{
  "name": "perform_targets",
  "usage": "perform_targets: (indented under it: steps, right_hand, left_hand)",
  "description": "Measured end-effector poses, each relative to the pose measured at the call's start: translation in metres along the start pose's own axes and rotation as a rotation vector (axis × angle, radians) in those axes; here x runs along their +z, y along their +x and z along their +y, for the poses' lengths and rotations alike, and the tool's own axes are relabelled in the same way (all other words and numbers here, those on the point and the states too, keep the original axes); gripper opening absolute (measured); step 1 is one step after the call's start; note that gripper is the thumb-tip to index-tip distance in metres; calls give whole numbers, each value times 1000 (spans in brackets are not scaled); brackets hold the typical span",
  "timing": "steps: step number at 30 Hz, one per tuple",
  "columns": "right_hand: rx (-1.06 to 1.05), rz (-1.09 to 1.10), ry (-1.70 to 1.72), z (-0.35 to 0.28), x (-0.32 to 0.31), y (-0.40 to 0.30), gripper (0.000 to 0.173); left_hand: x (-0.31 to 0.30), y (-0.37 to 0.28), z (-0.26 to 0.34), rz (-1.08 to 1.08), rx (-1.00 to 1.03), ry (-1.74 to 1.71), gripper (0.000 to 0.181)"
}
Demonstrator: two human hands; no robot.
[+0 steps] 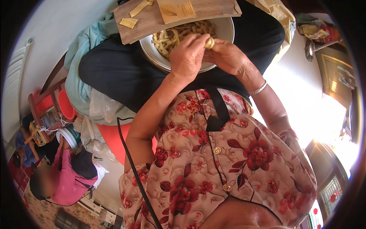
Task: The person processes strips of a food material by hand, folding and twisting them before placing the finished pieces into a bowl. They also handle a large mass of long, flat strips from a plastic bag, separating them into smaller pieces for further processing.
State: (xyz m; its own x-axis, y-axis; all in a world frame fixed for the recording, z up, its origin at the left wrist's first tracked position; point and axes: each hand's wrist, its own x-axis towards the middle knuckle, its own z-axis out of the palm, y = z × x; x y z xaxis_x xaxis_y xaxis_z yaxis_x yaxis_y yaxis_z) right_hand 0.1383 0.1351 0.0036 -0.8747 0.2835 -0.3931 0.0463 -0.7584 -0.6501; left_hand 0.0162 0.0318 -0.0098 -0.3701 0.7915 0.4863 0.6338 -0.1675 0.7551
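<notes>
My left hand [187,55] and my right hand [228,55] meet above a white metal basin [226,30] between my legs. A small, pale yellow, rounded folded piece [209,43] is pinched between the fingertips of both hands; its exact material is unclear. Many pale yellow strips and short folded pieces [163,43] lie in the basin, partly hidden by my left hand. Across the basin's far side rests a wooden board [148,28], bearing a lighter wooden block [175,11] and a few flat yellow strips [128,23].
Teal cloth [77,71] and clear plastic [103,104] lie to the left, by a red stool or seat [114,137]. Another person in a pink top [71,183] sits at lower left, hands on a white-rimmed container [61,134]. A black cord [131,160] hangs beside my left arm.
</notes>
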Motion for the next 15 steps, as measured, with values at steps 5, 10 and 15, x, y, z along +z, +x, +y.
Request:
perform_targets:
  steps: [5, 10, 15]
  right_hand:
    - [-223, 71, -435, -5, -1, 9, 18]
    - [-809, 332, -1237, -10, 17, 12, 13]
    - [-913, 388, -1126, -17, 33, 2, 9]
  left_hand:
    - [-11, 16, 16, -61, -148, -232, 25]
    - [-9, 33, 13, -129, -273, -102, 23]
    - [-5, 38, 0, -103, -510, -406, 23]
